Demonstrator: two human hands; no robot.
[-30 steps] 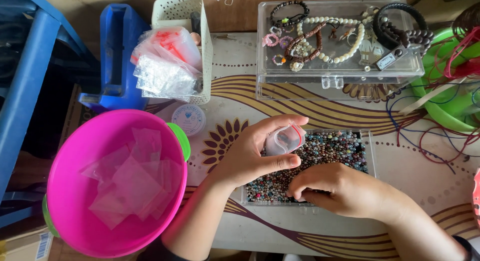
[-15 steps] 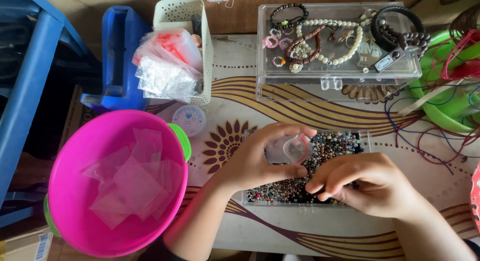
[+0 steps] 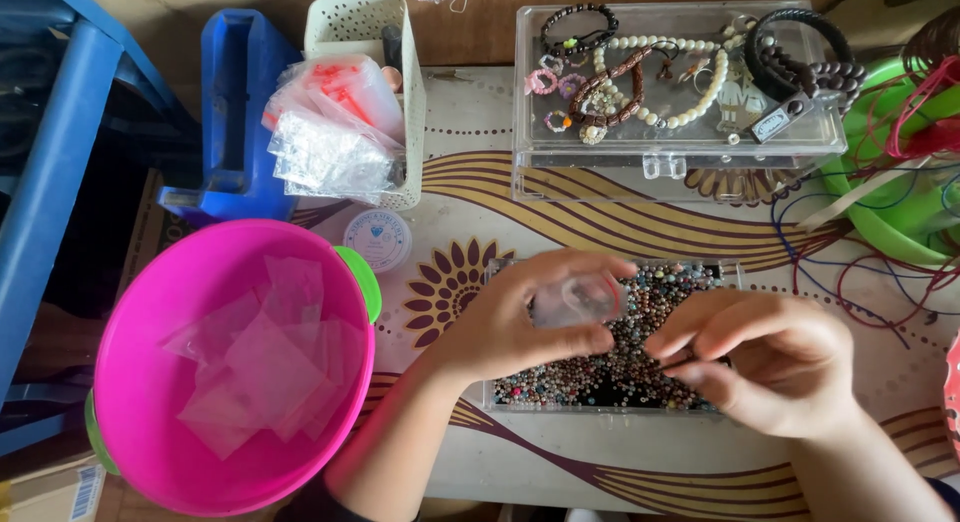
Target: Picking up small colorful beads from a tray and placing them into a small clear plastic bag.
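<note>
Centrally, left hand (image 3: 505,322) grips small clear container (image 3: 578,300), fingers wrapped round it, held just above clear bead tray (image 3: 610,377) full of mixed small beads. Right hand (image 3: 775,367) hovers over right part of tray, thumb and fingertips pinched together; whether bead sits between them, cannot tell. Left and near: big pink bowl (image 3: 140,382) holding clear plastic bags (image 3: 265,357). Far side: clear jewellery box (image 3: 680,102) with bracelets, white basket (image 3: 365,42) stuffed with small bags. Green bowl (image 3: 900,212) with cords at far right.
</note>
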